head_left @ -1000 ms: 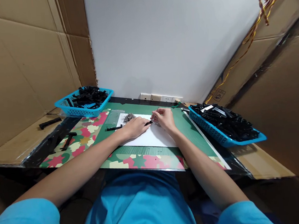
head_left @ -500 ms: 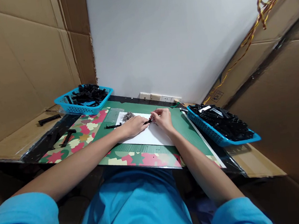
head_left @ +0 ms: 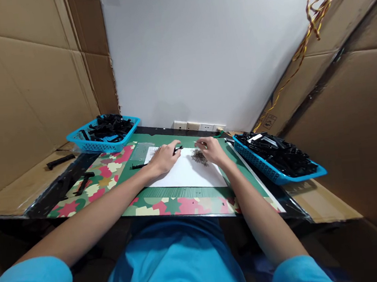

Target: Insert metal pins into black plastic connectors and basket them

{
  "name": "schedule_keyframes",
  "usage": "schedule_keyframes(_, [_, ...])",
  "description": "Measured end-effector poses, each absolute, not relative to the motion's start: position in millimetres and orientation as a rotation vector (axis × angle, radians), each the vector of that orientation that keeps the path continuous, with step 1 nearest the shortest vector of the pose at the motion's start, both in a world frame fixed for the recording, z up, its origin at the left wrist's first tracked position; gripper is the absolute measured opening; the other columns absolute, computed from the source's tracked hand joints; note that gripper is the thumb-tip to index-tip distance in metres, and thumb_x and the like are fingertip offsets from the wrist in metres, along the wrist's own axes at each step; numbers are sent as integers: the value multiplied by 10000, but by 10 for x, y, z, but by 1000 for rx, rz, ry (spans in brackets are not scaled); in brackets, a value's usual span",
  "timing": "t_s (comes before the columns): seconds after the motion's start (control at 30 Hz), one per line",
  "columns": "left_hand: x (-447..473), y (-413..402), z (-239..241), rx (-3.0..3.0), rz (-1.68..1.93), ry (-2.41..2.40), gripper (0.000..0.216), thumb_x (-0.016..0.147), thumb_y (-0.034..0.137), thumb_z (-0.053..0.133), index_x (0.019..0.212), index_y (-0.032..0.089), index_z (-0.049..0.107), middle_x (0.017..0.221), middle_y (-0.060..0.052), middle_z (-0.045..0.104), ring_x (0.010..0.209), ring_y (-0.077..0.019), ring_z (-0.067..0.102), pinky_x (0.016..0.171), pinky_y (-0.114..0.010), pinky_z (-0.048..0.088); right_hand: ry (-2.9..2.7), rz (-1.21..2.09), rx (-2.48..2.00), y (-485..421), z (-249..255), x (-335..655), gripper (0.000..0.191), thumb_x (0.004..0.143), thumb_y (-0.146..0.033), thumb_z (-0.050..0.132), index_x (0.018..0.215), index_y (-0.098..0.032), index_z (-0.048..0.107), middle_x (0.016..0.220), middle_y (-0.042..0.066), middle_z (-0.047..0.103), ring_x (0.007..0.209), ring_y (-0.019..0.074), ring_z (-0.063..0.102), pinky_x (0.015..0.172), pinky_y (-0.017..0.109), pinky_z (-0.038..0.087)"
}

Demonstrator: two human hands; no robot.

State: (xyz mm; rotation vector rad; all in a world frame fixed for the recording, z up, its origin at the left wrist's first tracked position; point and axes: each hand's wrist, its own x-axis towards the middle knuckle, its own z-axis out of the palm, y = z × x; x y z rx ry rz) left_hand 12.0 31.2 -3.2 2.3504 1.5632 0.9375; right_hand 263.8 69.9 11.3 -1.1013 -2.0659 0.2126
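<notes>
A small black plastic part (head_left: 177, 149) sticks out from between the thumb and fingers of my left hand (head_left: 165, 159). To its right, my right hand (head_left: 211, 151) hovers at a pile of tiny dark metal-looking pieces (head_left: 199, 157), fingers curled with the tips close together. Whether a piece is between those fingertips is too small to see. White paper (head_left: 185, 177) lies beneath both hands. A second, thinner scatter of tiny pieces (head_left: 154, 152) is partly hidden behind my left hand. Another black plastic part (head_left: 138, 166) rests by the paper's left edge.
Blue baskets of black parts stand on either side: the left basket (head_left: 108, 146) at the back, the right basket (head_left: 261, 160) by the cardboard wall. Loose black parts (head_left: 84, 183) lie at left. A clear plastic bag (head_left: 141, 151) is behind the paper. Wall sockets (head_left: 193, 126) line the back.
My hands have moved apart. The right hand has left the black part and shifted right, showing the pile there; the left hand keeps the part and has moved slightly left. The view has shifted slightly.
</notes>
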Motion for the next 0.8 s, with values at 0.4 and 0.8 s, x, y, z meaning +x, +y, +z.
schedule_keyframes(0.4, [130,380,-31,2190,1114,1455,338,1003,295,607,1324,250,701,1013,-73,779,918,-252,713,839,-339,522,-2307,384,-1207,700,46,2679,40,763,-233,797,743,-199,801,685,43,750,622,181,614,598,293,397])
schedule_keyframes(0.8, [169,380,-60,2103,1097,1239,298,983,266,607,1117,251,873,1208,-80,831,1076,-272,758,945,-374,568,-2220,522,-1122,644,186,2629,173,887,-349,742,820,-190,733,743,31,685,667,160,553,608,280,384])
